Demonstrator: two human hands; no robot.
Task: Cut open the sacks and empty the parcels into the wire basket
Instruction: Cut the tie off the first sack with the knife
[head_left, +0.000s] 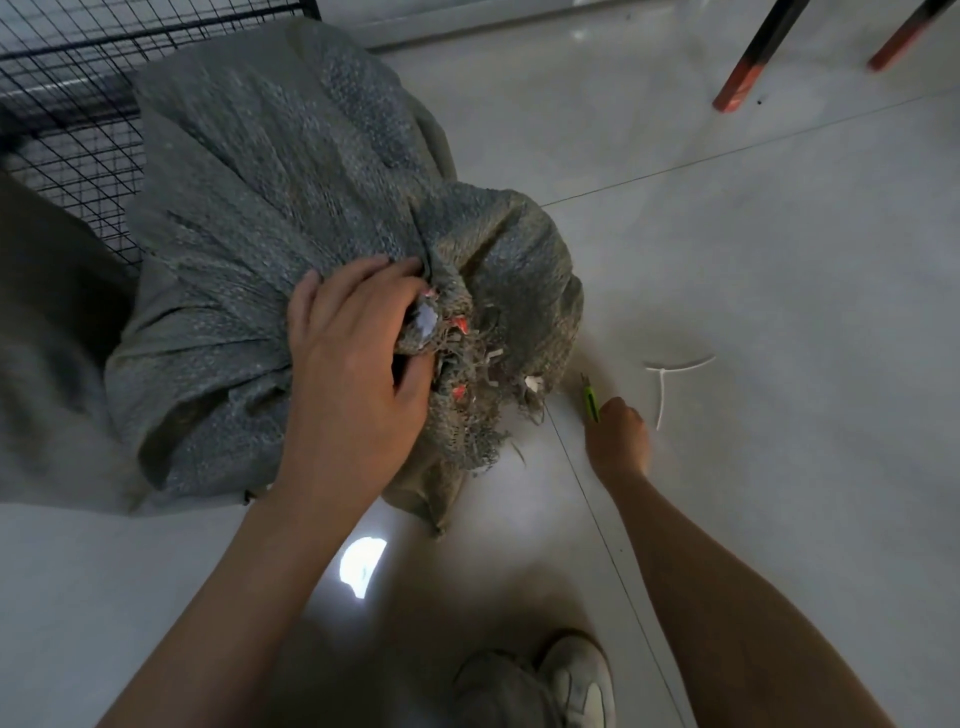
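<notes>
Grey woven plastic sack (270, 208): soft, bulky; grip the gathered neck. Left hand (353, 364) clutches it; right hand (618, 436) holds green utility knife (590, 400).

Grey woven sack (270, 218), green cutter (591, 402), black wire basket (62, 78).

Contents of the grey woven plastic sack (270, 208) mostly hidden by its cloth; only small red and white scraps visible through the frayed mouth, too small to identify as parcels. Black wire-mesh basket (67, 93) cut off by the top and left edges, its interior blurred; two dark legs with red-orange feet (748, 67) cut off by the top edge. Body of the green utility knife (591, 402) covered by the right hand (618, 436), blade tip too small to make out; white shoe (576, 680) cut off at the bottom edge.
</notes>
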